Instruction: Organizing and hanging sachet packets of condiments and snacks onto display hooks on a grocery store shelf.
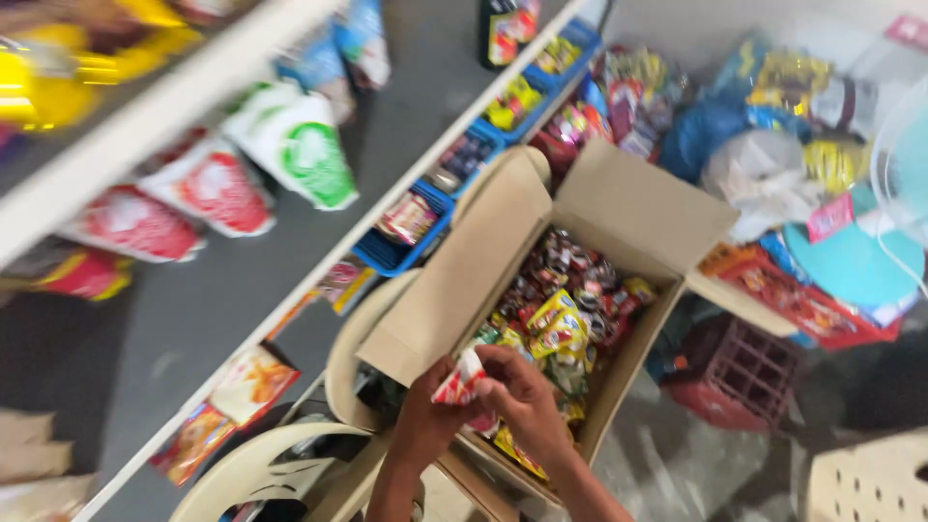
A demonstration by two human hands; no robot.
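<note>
Both my hands meet over the near corner of an open cardboard box (619,208). My left hand (425,420) and my right hand (522,396) together grip a small red and white packet (461,379). The box is full of small snack packets (565,309), yellow, red and dark ones. It rests on a cream plastic chair (280,459). The picture is blurred by motion.
White shelves (193,92) on the left hold hanging snack bags and blue trays (406,253) of sweets. A red crate (739,377) stands on the floor right of the box. Piled bags, a teal disc (851,261) and a cream stool (870,478) lie further right.
</note>
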